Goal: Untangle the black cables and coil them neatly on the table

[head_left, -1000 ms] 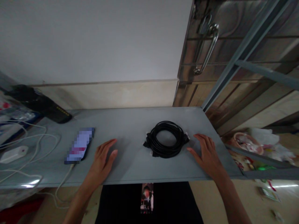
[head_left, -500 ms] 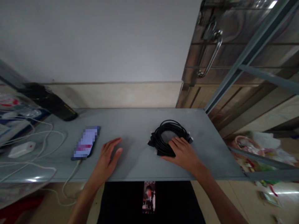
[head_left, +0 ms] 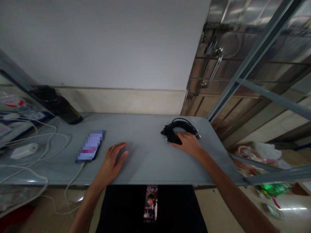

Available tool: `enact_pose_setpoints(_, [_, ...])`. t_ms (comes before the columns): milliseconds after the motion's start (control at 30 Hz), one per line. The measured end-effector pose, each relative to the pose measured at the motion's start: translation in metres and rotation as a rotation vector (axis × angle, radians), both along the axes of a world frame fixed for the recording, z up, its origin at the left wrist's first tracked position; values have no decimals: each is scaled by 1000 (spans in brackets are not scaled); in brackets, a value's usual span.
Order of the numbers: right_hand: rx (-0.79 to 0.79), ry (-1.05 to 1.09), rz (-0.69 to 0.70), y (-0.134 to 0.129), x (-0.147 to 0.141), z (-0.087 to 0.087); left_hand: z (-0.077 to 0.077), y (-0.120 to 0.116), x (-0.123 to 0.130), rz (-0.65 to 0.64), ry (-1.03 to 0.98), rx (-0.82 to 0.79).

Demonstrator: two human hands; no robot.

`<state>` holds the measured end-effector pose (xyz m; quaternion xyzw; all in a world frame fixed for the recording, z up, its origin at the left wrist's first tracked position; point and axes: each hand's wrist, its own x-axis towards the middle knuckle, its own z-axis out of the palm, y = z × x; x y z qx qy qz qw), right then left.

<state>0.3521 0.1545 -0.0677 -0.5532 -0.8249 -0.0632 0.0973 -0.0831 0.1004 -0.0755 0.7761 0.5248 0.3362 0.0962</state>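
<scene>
A coil of black cable (head_left: 171,132) with dark plugs and pale tips lies at the right part of the grey table. My right hand (head_left: 188,142) grips its near side, with fingers inside the ring and the thumb along the outer edge. My left hand (head_left: 114,161) hovers over or rests on the table left of the middle, fingers and thumb apart, holding nothing. Left of it lies a phone (head_left: 91,145) with a lit, blurred screen and a white cable plugged into its lower end.
A black bottle (head_left: 58,105) leans at the back left. White cables and a white adapter (head_left: 24,151) spread over the left side. A wall (head_left: 109,45) closes off the back, and a metal frame (head_left: 233,87) rises at the right corner.
My right hand and the cable coil have moved away from me, toward the back right of the table. My left hand has stayed nearly still. The view has shifted slightly.
</scene>
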Motion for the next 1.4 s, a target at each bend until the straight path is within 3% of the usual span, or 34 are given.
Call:
enact_pose_setpoints(233, [19,57,6,37,-11,1,-2,1,-1,12,22,-2])
enact_pose_setpoints(500, [69,196,37,31,3,-5,-5,1,1,52,60,10])
enact_pose_setpoints(833, [158,489,-119,39,12,-8,-6,4,-2,64,87,22])
enact_pose_setpoints(967, [191,667,-122,36,13,-1,-6,4,-1,69,84,29])
enact_pose_setpoints(1067, [246,854,-143,33,13,15,-7,3,0,75,85,30])
enact_pose_setpoints(1167, [347,1150,-208,30,11,43,-7,3,1,75,83,31])
enact_pose_setpoints(1267, [490,1387,-213,25,4,87,-7,2,2,70,62,35])
enact_pose_setpoints(1400, [639,1681,53,15,-16,161,-5,1,2,42,15,20])
